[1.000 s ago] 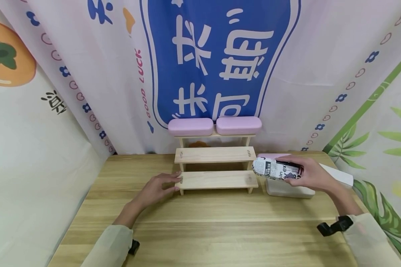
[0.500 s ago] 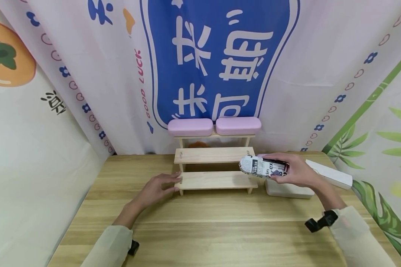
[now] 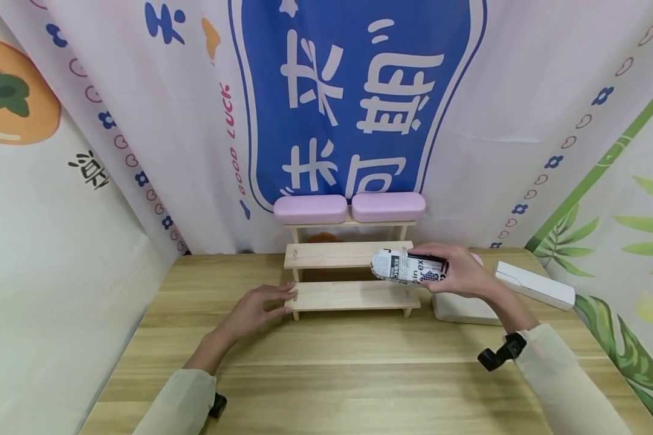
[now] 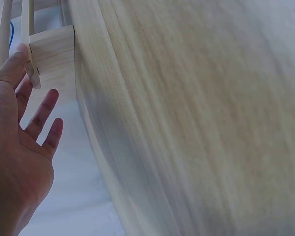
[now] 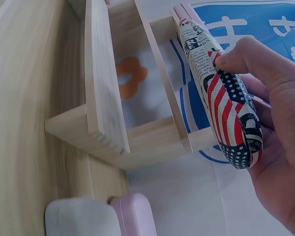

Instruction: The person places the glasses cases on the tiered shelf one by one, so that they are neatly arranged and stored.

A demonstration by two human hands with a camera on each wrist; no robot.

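Observation:
In the head view, a tiered wooden display shelf (image 3: 354, 295) stands at the back of the table. My left hand (image 3: 258, 311) pinches the left end of its lowest step; in the left wrist view the thumb (image 4: 14, 66) lies on one side of the board and the index finger passes behind it. My right hand (image 3: 459, 272) grips a glasses case (image 3: 405, 266) printed with newsprint and stars and stripes, held by its right end. The case is in the air, overlapping the right part of the middle step. Two lilac glasses cases (image 3: 311, 209) sit side by side on the top step.
Right of the shelf lie a white case (image 3: 465, 308) and a long white box (image 3: 534, 285). A pink case (image 5: 133, 214) beside the white one shows in the right wrist view, partly hidden by my hand in the head view. A printed curtain (image 3: 196, 151) hangs behind.
My right hand has carried the printed glasses case leftward, from above the white case to in front of the middle step's right part. The left hand has stayed at the shelf's end.

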